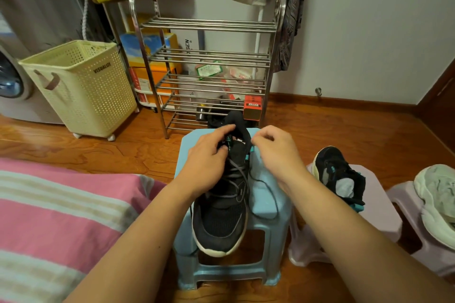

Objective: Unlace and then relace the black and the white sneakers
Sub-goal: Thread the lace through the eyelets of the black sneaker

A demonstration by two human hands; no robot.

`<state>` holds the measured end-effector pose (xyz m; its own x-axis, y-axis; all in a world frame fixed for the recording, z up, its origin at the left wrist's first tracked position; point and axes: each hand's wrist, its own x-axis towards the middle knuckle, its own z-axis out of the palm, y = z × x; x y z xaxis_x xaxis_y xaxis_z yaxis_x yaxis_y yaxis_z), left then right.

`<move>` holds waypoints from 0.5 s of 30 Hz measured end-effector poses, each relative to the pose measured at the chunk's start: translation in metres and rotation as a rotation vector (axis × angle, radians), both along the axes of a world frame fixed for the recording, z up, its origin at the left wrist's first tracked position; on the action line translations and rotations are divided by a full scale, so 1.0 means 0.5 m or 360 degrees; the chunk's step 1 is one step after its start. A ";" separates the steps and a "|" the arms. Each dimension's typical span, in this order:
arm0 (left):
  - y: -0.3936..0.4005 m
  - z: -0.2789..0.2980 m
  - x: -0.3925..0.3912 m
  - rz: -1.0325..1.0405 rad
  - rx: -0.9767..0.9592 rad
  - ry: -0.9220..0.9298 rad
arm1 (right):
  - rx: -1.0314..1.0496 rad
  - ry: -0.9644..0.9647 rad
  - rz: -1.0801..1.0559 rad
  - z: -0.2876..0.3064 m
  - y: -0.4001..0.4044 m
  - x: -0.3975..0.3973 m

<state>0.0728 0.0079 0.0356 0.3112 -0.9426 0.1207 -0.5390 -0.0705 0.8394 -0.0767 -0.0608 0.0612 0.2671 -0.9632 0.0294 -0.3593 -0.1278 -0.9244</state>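
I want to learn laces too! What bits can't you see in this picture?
All in the head view:
- The top eyelets of the black sneaker: covered by the left hand.
- Whether the right hand pinches a lace: its curled fingers hide it.
- The white sneaker: cut off by the right edge.
- The second black sneaker: its laces are too small.

1 black sneaker (222, 209) lies laced, toe toward the viewer. A 2nd black sneaker (338, 174) sits to its right; the white sneaker (437, 202) farthest right.
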 end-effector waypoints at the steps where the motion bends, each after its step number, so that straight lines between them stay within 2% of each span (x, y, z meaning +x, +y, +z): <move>1: 0.001 -0.001 0.001 -0.0007 -0.0001 -0.0070 | -0.0046 -0.0117 -0.0067 0.013 -0.007 -0.001; 3: 0.003 0.004 0.000 -0.0056 -0.0019 -0.0118 | -0.0136 -0.0447 -0.0062 0.058 -0.025 -0.006; 5: 0.000 0.018 -0.009 -0.0107 -0.0065 -0.0090 | -0.0132 -0.0810 0.0156 0.102 -0.033 -0.008; 8: -0.010 0.049 -0.023 -0.0172 -0.0245 0.0001 | 0.0106 -0.1098 0.0476 0.112 -0.020 0.003; 10: -0.008 0.065 -0.027 -0.0085 -0.0352 0.0020 | 0.0145 -0.0921 0.0469 0.071 -0.026 0.010; 13: 0.005 0.087 -0.014 0.0183 -0.0413 0.0575 | -0.0126 -0.0059 0.0509 0.003 -0.051 -0.005; 15: 0.013 0.104 0.010 0.0278 -0.0513 0.0738 | -0.0226 0.0398 0.0578 -0.016 -0.060 -0.020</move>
<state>0.0780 0.0144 0.0874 0.5472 -0.8110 0.2070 -0.1141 0.1728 0.9783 -0.0866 -0.0906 0.0531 0.6020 -0.7972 0.0457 -0.4779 -0.4055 -0.7792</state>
